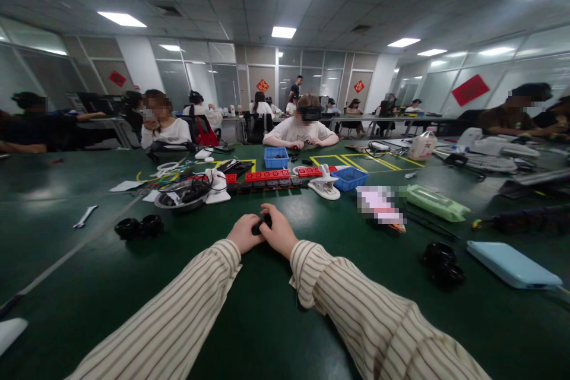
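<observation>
Both hands are meeting over a small black part lying on the green table, just in front of the row of red blocks. The left hand is curling its fingers against the part's left side, and the right hand is wrapping over it from the right, its fingers arching across the top. The fingers of both hands are closed around the part, so little of it is showing and its shape is hard to tell. Striped sleeves are covering both forearms.

Judging from the grip, the hands are pressing or fitting the part together rather than carrying it anywhere; the work seems to be in its middle. The next move is likely calling for a steady two-sided squeeze or twist, with the part kept flat on the table.

To the left of the red blocks a bowl of cables is sitting, and to their right a blue tray. A pair of black rings is lying well to the left of the hands.
</observation>
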The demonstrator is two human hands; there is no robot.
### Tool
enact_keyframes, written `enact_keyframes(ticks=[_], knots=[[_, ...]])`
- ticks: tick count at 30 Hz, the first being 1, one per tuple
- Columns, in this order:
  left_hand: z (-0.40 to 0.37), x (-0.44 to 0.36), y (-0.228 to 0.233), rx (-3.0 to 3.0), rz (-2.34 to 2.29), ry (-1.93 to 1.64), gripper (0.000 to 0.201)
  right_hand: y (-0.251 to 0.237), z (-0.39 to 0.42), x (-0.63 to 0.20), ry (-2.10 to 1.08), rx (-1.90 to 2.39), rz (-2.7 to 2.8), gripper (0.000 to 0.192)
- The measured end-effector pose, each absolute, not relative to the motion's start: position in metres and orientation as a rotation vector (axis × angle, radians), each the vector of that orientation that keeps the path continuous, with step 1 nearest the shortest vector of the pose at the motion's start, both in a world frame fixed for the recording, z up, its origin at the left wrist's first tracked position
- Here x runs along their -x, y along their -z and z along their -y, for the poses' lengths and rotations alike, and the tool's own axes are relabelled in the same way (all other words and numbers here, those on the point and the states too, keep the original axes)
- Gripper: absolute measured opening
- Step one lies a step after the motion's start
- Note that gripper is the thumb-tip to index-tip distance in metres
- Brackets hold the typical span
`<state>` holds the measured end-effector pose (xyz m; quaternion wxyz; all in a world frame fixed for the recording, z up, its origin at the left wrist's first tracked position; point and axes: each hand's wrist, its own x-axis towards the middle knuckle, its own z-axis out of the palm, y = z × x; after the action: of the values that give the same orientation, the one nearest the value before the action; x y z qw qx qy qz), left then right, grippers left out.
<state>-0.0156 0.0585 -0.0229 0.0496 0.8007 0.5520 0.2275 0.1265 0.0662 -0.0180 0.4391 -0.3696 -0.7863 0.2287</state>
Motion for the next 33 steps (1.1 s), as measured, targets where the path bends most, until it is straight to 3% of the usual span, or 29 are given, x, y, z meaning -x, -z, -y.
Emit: enact_keyframes(ticks=[6, 13, 19, 23, 29, 33], knots=[[-0.055, 0.012, 0.022, -2.412, -1.818, -0.654, 0.051, 0.018, -0.065, -0.126, -0.468, 0.94, 2.044, 0.051], [-0.045, 0.0, 0.014, -2.36, -2.02, -0.637, 0.047, 0.016, -0.062, -0.126, -0.247, 1.194, 1.939, 0.043], [-0.049, 0.003, 0.015, -2.365, -2.035, -0.591, 0.033, 0.019, -0.067, -0.125, -0.309, 1.073, 1.906, 0.033], [-0.055, 0.011, 0.019, -2.351, -1.88, -0.618, 0.03, 0.021, -0.069, -0.125, -0.417, 0.949, 1.907, 0.042], [-0.051, 0.009, 0.019, -2.355, -1.861, -0.653, 0.057, 0.016, -0.064, -0.127, -0.402, 1.013, 1.973, 0.051], [-0.046, 0.002, 0.016, -2.315, -1.997, -0.643, 0.058, 0.015, -0.061, -0.126, -0.331, 1.111, 1.948, 0.052]])
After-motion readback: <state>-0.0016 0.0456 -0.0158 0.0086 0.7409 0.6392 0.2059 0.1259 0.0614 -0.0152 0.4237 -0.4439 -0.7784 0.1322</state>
